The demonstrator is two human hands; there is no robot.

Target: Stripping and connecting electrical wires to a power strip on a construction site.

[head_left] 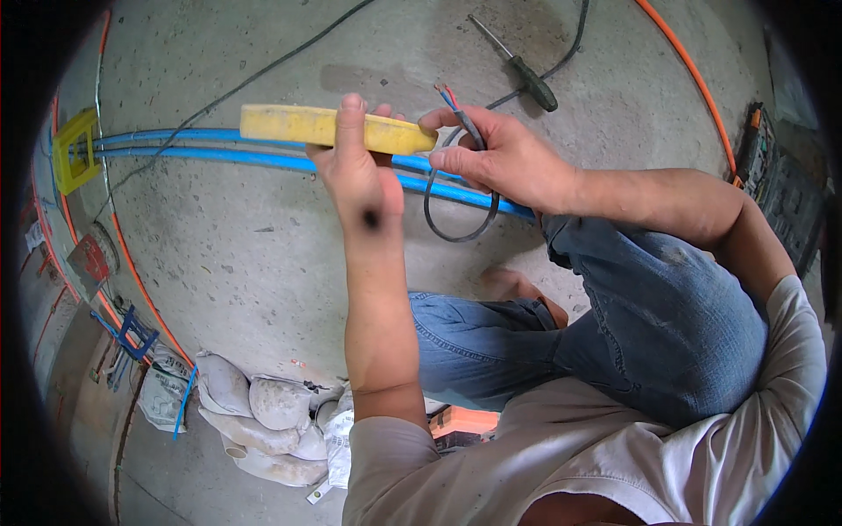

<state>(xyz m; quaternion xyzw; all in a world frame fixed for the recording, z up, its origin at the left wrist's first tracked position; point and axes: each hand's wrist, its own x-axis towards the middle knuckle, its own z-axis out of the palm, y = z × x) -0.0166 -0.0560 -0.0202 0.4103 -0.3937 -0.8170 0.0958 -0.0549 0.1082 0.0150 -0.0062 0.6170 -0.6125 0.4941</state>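
Observation:
My left hand (353, 167) is closed around a yellow roll of tape (285, 123), seen edge-on, with the thumb laid across its rim. My right hand (522, 158) pinches a black cable (471, 131) whose outer sheath is stripped at the tip. Thin red and blue wires (449, 96) stick out of that tip. Below the right fingers the cable hangs in a loop. The right fingertips are at the roll's right end; whether they also grip it I cannot tell. On the concrete beyond lies a screwdriver (529, 81) with a dark green handle.
Two blue pipes (210, 153) run along the floor beneath my hands, through a yellow frame (76, 151) at the left. Orange conduits (693, 66) curve at both sides. Filled sacks (272, 412) are piled at lower left. A dark toolbox (785, 175) stands at the right.

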